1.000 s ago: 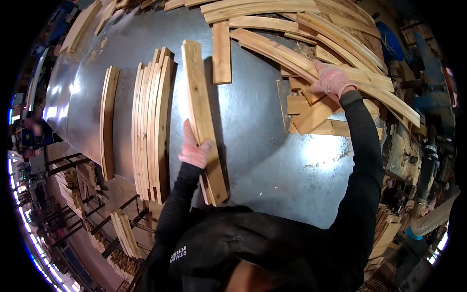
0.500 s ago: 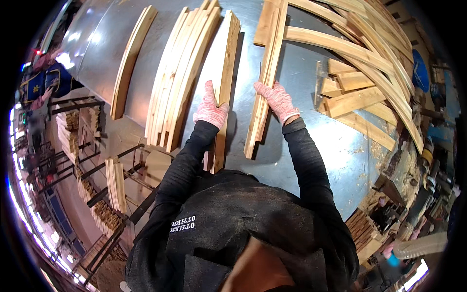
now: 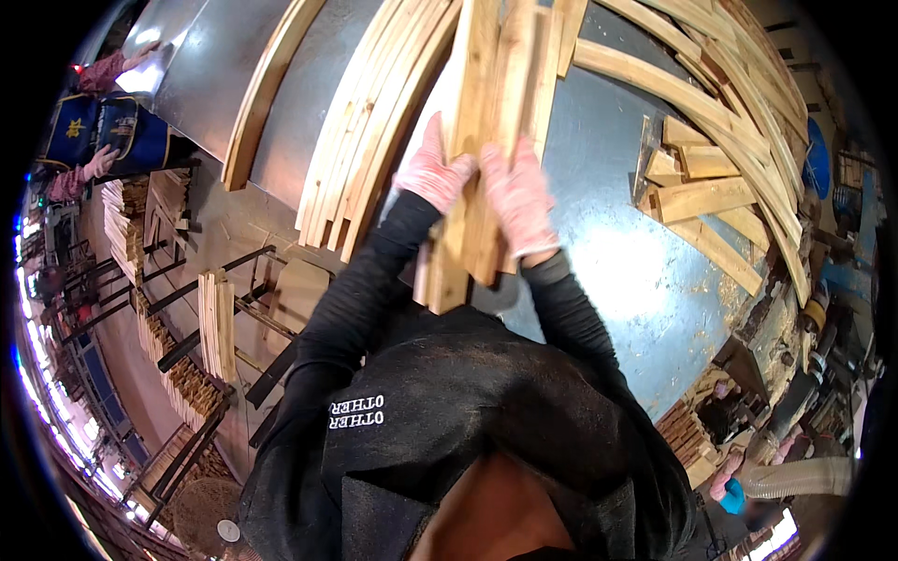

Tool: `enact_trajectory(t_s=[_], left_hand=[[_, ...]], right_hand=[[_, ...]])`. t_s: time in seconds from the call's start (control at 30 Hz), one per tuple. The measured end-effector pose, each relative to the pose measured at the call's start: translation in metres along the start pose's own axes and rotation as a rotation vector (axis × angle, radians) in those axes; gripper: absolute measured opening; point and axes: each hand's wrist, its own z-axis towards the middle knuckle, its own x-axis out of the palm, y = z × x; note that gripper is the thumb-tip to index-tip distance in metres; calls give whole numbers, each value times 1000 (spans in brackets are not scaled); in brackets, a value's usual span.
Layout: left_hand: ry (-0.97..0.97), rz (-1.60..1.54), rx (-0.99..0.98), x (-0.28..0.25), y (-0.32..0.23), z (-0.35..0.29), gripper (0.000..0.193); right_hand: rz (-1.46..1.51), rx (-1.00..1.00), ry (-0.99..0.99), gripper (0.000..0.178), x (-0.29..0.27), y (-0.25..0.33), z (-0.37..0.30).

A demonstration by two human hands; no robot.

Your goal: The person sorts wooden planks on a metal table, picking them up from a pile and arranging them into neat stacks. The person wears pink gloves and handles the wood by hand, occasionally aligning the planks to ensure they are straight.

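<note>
Several long, pale wooden strips (image 3: 482, 56) stand side by side in front of me, running away across the metal-topped table (image 3: 599, 178). My left hand (image 3: 435, 170), in a pink-and-white knit glove, grips the left-hand strips, its thumb over their top and its fingers along their outer side. Against the right-hand strips presses my right hand (image 3: 520, 201), gloved alike and slightly blurred, its thumb close to the left thumb. The two groups touch, and their near ends sit unevenly close to my body. Fingertips on the far sides are partly hidden.
To the left lie a bundle of curved strips (image 3: 374, 122) and a single strip (image 3: 267, 93). Right are short offcuts (image 3: 702, 196) and a pile of curved pieces (image 3: 739, 103). Metal racks (image 3: 201, 299) hold stacked wood. A co-worker's gloved hand (image 3: 100, 162) shows at far left.
My right hand has moved left with its strips, bringing them against those at my left hand. My left hand has shifted slightly right and away from me. The co-worker's arm now reaches onto the table.
</note>
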Motion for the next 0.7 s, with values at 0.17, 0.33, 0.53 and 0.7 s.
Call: enact_trajectory(t_s=[0.17,0.33,0.53,0.7], left_hand=[[-123,-859,-356,25,2,-10,54],[53,-294,-171,2,-45,-2,79],[-84,266,143,-101,-74,56,76],[-188,535,100,-210,-47,127,51]], right_hand=[[119,-191,85,71,16,19,-33],[431,-269,-14,66,15,9,-37],[-92,85,-120,93,4,-12,3],[-613,203,203,101,34,-37,0]])
